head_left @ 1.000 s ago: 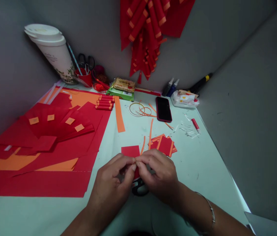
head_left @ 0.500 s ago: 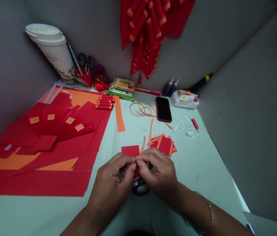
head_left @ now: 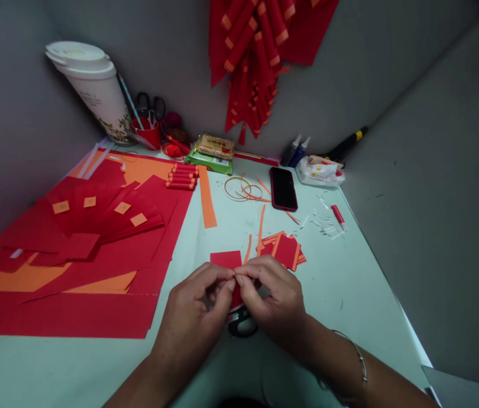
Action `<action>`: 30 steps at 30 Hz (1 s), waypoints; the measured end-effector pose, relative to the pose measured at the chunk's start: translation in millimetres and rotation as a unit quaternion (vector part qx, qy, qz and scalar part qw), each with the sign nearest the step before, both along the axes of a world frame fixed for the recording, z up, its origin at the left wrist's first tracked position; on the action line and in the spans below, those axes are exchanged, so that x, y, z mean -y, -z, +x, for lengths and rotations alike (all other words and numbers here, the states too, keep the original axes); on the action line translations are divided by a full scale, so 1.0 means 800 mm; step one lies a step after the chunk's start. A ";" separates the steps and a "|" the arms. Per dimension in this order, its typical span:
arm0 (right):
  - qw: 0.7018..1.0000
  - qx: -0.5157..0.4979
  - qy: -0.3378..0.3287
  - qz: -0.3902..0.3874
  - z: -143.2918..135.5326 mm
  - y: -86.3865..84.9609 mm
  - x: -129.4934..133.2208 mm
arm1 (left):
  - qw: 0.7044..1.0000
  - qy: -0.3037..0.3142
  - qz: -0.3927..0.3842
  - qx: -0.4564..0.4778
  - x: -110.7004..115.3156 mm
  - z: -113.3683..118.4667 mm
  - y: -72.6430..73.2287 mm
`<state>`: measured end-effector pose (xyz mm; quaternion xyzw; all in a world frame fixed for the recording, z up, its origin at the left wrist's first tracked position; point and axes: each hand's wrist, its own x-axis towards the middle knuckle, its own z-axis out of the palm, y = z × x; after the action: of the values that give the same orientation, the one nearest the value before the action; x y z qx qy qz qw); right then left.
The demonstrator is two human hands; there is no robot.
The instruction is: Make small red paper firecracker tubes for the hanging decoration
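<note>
Black looped handle [head_left: 232,327] nearest, on table [head_left: 328,306]; just beyond, left hand [head_left: 197,309] and right hand [head_left: 276,297] meet fingertip to fingertip, both pinching tiny piece [head_left: 234,273], too small to identify; red paper [head_left: 226,259] beneath and past them; orange-edged red cards [head_left: 285,250] to right; phone [head_left: 283,188] farther; red cup [head_left: 150,137] at back holds scissors [head_left: 160,107] and blue stick [head_left: 129,102]; white lidded cup [head_left: 99,96] beside it, contents hidden

plain grey walls [head_left: 443,226] around a pale green tabletop [head_left: 350,289], all in dim, cool light
</note>
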<state>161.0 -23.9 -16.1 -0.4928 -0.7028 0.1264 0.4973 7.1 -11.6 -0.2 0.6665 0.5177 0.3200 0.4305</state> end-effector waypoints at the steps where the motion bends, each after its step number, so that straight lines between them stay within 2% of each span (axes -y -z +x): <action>1: 1.000 0.004 -0.002 0.003 0.000 0.000 0.000 | 1.000 -0.001 0.005 0.000 0.000 0.000 0.000; 11: 1.000 0.011 0.012 -0.005 -0.001 0.001 0.001 | 1.000 0.004 0.023 -0.006 0.002 0.001 -0.002; 19: 1.000 0.010 -0.002 -0.003 0.000 0.001 0.002 | 1.000 0.000 0.024 -0.012 0.000 0.002 -0.002; 30: 0.999 0.014 0.035 0.000 -0.002 0.001 0.000 | 1.000 0.000 0.010 0.001 0.003 0.003 0.000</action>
<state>159.5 -24.0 -16.5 -0.5183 -0.6925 0.1017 0.4913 9.4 -13.6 -0.1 0.6706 0.5138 0.3255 0.4245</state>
